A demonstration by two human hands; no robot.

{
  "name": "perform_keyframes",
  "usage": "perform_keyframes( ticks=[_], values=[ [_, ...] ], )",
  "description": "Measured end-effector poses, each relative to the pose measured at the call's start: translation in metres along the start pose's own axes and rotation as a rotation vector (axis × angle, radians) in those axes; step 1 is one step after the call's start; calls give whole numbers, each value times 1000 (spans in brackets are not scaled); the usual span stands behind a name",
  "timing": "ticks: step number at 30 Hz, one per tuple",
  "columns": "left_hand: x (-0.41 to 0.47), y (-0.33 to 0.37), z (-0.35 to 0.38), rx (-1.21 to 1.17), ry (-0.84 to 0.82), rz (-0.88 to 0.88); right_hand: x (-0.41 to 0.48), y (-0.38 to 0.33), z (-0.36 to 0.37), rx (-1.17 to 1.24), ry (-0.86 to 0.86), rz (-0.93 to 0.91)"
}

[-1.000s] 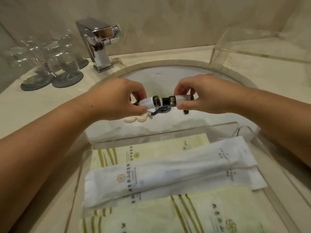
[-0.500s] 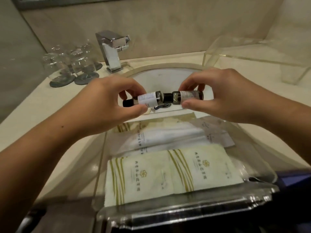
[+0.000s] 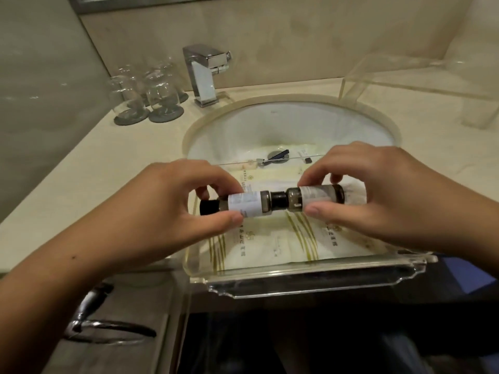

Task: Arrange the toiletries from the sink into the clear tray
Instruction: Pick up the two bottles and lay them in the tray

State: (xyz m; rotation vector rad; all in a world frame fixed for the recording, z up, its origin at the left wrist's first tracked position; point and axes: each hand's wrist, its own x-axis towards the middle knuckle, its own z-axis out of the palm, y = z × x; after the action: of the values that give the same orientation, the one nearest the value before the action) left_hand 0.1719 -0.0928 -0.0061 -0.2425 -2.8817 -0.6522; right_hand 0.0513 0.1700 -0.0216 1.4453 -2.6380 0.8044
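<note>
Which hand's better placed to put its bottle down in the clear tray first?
Right, marginally. The right hand pinches the right bottle over the middle of the clear tray; the left hand holds the left bottle by the tray's left wall.

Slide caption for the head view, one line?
Left hand holds the left bottle, right hand the right bottle, end to end above the clear tray of sachets at the sink.

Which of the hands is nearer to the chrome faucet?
Left. The left hand lies in front of the faucet, slightly to its left; the right hand is farther off, toward the clear acrylic stand.
</note>
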Motion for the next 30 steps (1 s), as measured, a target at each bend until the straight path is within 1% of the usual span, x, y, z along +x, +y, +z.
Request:
perform_keyframes(
  ticks=[3,12,24,30],
  values=[
    [-13,1,3,-43,-32,-21,-8,-4,6,6,-30,4],
    [-32,-1,6,-56,-72,-33,-13,-10,13,51,-115,21],
    [-35,2,7,-51,-159,-30,-18,-15,6,59,-224,15],
    [-34,0,7,-56,-163,-24,-16,-18,5,88,-238,24]
  ],
)
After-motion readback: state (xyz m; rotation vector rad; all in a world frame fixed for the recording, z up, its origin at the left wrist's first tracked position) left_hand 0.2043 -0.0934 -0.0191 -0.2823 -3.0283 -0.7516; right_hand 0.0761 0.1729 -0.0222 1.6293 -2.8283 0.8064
